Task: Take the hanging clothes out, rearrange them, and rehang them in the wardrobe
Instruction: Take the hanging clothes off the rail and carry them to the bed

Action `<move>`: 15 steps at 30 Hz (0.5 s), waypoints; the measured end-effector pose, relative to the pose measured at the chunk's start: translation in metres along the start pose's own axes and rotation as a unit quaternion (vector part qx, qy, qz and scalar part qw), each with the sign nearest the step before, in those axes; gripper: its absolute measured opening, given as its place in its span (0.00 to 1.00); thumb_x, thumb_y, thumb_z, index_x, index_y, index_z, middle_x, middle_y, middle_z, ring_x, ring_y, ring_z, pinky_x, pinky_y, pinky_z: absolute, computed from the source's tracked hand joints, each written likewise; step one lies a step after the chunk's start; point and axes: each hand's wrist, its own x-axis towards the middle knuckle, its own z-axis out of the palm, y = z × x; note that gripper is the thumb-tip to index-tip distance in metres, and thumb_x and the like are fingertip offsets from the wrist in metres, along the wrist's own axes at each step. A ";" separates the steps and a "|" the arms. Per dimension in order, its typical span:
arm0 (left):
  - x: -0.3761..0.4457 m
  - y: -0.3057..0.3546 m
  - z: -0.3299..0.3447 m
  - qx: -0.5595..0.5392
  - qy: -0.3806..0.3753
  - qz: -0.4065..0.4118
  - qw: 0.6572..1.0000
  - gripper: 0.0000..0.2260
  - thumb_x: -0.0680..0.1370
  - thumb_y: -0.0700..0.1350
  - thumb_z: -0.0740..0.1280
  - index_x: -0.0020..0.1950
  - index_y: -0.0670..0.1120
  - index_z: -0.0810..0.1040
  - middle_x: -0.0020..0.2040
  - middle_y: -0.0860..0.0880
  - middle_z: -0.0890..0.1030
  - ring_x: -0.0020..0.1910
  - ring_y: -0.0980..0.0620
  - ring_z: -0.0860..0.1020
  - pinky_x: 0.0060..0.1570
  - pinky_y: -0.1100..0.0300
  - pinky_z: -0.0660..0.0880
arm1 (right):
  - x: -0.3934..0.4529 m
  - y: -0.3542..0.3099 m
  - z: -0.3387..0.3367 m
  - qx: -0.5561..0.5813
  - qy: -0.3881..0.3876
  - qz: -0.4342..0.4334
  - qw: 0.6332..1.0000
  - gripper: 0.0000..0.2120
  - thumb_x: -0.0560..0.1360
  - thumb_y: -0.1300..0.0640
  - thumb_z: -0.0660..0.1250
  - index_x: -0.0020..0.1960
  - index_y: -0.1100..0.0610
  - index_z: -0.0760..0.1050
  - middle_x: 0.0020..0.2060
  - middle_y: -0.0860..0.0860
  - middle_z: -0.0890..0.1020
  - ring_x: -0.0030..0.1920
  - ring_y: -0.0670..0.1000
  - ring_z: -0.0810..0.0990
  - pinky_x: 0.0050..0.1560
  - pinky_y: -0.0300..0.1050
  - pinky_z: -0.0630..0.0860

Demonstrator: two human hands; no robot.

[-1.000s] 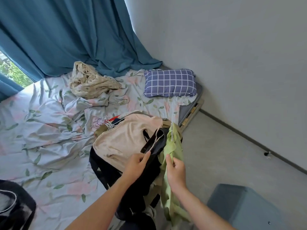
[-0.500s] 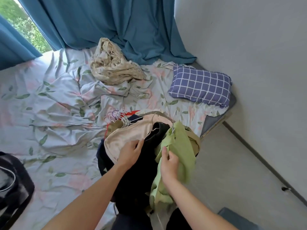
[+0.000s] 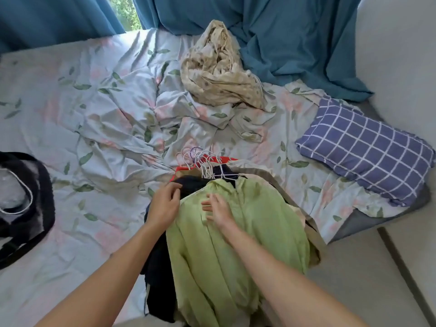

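A pile of clothes on hangers lies at the near edge of the bed. A light green shirt is spread flat on top of the pile, covering dark garments and a beige one. A bunch of white wire hanger hooks sticks out at the pile's far end, over a red garment. My left hand rests at the green shirt's left shoulder with its fingers curled at the fabric edge. My right hand lies flat on the shirt's chest, fingers spread.
A crumpled cream patterned cloth lies at the far side of the bed. A blue checked pillow sits at the right. A black bag is at the left edge. Teal curtains hang behind; grey floor on the right.
The green shirt, held up bunched in my right hand before, now lies spread flat over the pile. My right hand has let go and lies on it. The view shifted right.
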 end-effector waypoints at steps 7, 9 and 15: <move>-0.033 -0.040 0.056 0.156 -0.122 -0.101 0.975 0.23 0.84 0.57 0.63 0.77 0.50 0.68 0.69 0.49 0.71 0.69 0.47 0.70 0.64 0.44 0.74 | 0.068 0.020 -0.136 -0.451 0.127 -0.158 0.869 0.16 0.80 0.61 0.63 0.67 0.53 0.76 0.66 0.54 0.74 0.67 0.59 0.71 0.68 0.56 0.71; -0.028 -0.040 0.068 0.171 -0.072 -0.096 0.978 0.22 0.84 0.56 0.62 0.77 0.50 0.68 0.68 0.49 0.71 0.68 0.46 0.70 0.62 0.46 0.74 | 0.088 0.017 -0.170 -0.536 0.109 -0.118 0.829 0.23 0.81 0.58 0.64 0.75 0.51 0.69 0.73 0.57 0.69 0.73 0.62 0.65 0.71 0.58 0.68; -0.004 -0.043 0.083 0.244 -0.038 -0.092 0.965 0.18 0.84 0.57 0.60 0.69 0.49 0.72 0.63 0.48 0.71 0.64 0.44 0.69 0.58 0.46 0.72 | 0.126 0.014 -0.210 -0.598 0.041 -0.057 0.798 0.28 0.84 0.48 0.62 0.81 0.51 0.60 0.73 0.60 0.72 0.75 0.63 0.68 0.73 0.60 0.69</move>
